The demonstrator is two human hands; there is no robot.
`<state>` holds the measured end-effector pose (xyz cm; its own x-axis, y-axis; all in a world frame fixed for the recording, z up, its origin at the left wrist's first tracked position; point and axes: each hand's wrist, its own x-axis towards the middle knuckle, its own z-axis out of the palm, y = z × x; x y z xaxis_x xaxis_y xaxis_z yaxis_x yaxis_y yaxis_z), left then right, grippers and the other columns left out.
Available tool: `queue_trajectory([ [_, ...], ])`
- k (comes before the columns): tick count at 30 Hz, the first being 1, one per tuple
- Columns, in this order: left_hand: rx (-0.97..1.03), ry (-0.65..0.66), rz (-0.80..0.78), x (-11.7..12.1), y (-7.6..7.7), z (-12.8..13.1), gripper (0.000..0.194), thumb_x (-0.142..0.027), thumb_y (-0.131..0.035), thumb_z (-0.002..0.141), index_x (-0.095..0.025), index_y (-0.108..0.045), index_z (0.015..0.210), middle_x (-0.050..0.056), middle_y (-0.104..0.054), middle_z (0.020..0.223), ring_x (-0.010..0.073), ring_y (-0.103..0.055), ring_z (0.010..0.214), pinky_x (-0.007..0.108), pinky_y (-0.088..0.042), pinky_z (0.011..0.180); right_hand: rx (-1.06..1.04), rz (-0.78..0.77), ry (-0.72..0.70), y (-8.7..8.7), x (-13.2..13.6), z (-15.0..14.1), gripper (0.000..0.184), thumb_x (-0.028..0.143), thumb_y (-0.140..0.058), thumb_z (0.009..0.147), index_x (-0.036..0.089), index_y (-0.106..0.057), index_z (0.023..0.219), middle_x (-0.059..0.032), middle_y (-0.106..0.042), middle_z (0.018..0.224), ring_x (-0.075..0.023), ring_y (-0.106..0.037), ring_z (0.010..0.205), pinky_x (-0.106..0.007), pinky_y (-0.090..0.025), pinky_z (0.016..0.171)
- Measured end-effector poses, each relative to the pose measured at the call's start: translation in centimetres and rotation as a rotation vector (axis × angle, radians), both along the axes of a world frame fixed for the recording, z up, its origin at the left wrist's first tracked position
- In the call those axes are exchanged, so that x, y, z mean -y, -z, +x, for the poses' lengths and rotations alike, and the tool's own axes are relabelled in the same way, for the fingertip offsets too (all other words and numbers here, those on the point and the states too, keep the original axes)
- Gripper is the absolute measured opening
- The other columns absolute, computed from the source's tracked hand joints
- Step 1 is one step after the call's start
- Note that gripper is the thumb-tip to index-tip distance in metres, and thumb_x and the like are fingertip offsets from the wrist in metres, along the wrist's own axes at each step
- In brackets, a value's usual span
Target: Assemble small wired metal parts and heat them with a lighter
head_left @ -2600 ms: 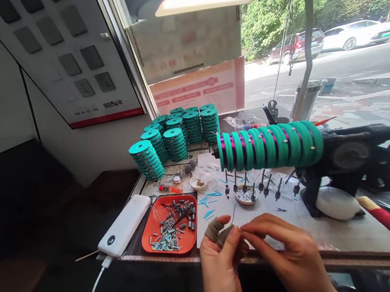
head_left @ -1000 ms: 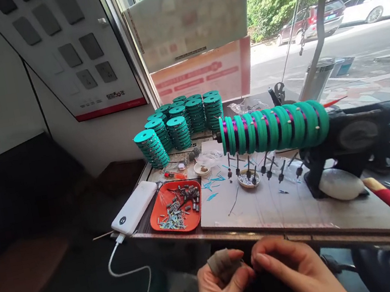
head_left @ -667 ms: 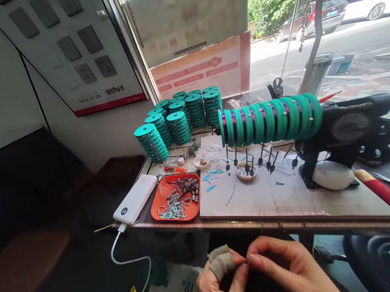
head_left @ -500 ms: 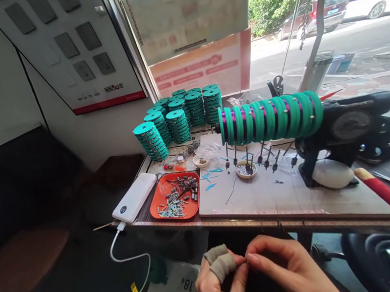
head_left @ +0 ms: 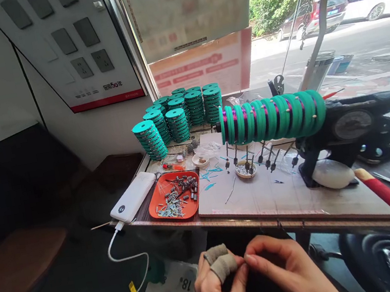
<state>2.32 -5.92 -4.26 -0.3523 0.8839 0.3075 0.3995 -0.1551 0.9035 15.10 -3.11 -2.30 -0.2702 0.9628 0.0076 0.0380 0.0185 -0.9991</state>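
Tiny piece [head_left: 245, 260] at the meeting fingertips, short of the table edge

Leftmost on the table lies a white power bank [head_left: 132, 197], then a red tray [head_left: 192, 208] of small metal parts, with stacks of green spools [head_left: 150, 141] behind it.

Next comes the left hand [head_left: 220, 280], below the near edge of the table in the view, its tape-wrapped fingers curled, thumb and forefinger pressed together. They seem to pinch the tiny piece, which is too small to identify; its long axis cannot be told. The right hand [head_left: 281, 262] faces it, thumb and forefinger pinching at the same spot, so neither is nearer.

Straight ahead of that spot, a thin wire [head_left: 230, 191] lies slantwise on the pale board [head_left: 318, 200], with a bowl [head_left: 247, 178] of beads just to its right.

Beyond and above, the row of green rings [head_left: 273, 118] runs left to right: its free left end is roughly ahead of the fingertips, its right end at the black machine [head_left: 353, 125]. The right hand is nearer most of its length.
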Motion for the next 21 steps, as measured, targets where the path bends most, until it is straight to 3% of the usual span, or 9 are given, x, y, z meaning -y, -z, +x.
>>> queue_trajectory([
  [8, -0.203, 0.012, 0.055, 0.4, -0.8, 0.1, 0.012, -0.022, -0.064, 0.069, -0.028, -0.070, 0.061, 0.004, -0.065, 0.066, 0.0202, -0.054, 0.065, 0.031, -0.041, 0.060, 0.149, 0.144, -0.035, 0.1, 0.0, 0.0, 0.026, 0.035, -0.055, 0.080, 0.015, -0.063, 0.065, -0.0038, -0.064, 0.063, -0.0168, -0.059, 0.060, -0.023, -0.046, 0.057],
  [11, -0.164, 0.009, 0.013, 0.4, -0.9, -0.2, 0.009, -0.021, -0.066, 0.066, -0.028, -0.071, 0.063, 0.005, -0.065, 0.071, 0.0222, -0.054, 0.071, 0.033, -0.040, 0.066, 0.156, 0.237, -0.020, 0.1, 0.1, 0.3, 0.021, 0.029, -0.054, 0.081, 0.016, -0.063, 0.066, -0.0028, -0.064, 0.063, -0.0154, -0.060, 0.059, -0.021, -0.048, 0.056],
  [14, 0.181, 0.058, -0.203, 0.1, -0.5, -1.0, 0.007, -0.023, -0.073, 0.058, -0.023, -0.070, 0.065, 0.005, -0.065, 0.073, 0.0215, -0.055, 0.076, 0.031, -0.040, 0.072, 0.125, 0.497, 0.053, 0.7, 0.1, 0.6, 0.010, 0.019, -0.055, 0.081, 0.017, -0.062, 0.074, -0.0026, -0.065, 0.068, -0.0138, -0.062, 0.061, -0.018, -0.050, 0.055],
  [18, 0.954, 0.277, -0.558, 0.0, -0.3, -1.1, 0.019, -0.033, -0.076, 0.058, -0.016, -0.069, 0.064, 0.000, -0.057, 0.057, 0.0085, -0.046, 0.053, 0.021, -0.036, 0.055, 0.172, 1.015, 0.250, 1.9, 0.5, 0.0, 0.007, 0.015, -0.055, 0.082, 0.015, -0.062, 0.079, -0.0047, -0.065, 0.064, -0.0139, -0.063, 0.057, -0.018, -0.053, 0.054],
  [21, 1.281, 0.322, -0.635, 0.2, -0.7, -0.6, 0.019, -0.029, -0.078, 0.056, -0.014, -0.069, 0.063, -0.002, -0.053, 0.052, 0.0051, -0.043, 0.049, 0.018, -0.034, 0.052, 0.245, 1.130, 0.402, 2.5, 1.1, -0.9, 0.012, 0.017, -0.052, 0.084, 0.017, -0.062, 0.077, -0.0039, -0.067, 0.058, -0.0151, -0.064, 0.054, -0.022, -0.055, 0.054],
])
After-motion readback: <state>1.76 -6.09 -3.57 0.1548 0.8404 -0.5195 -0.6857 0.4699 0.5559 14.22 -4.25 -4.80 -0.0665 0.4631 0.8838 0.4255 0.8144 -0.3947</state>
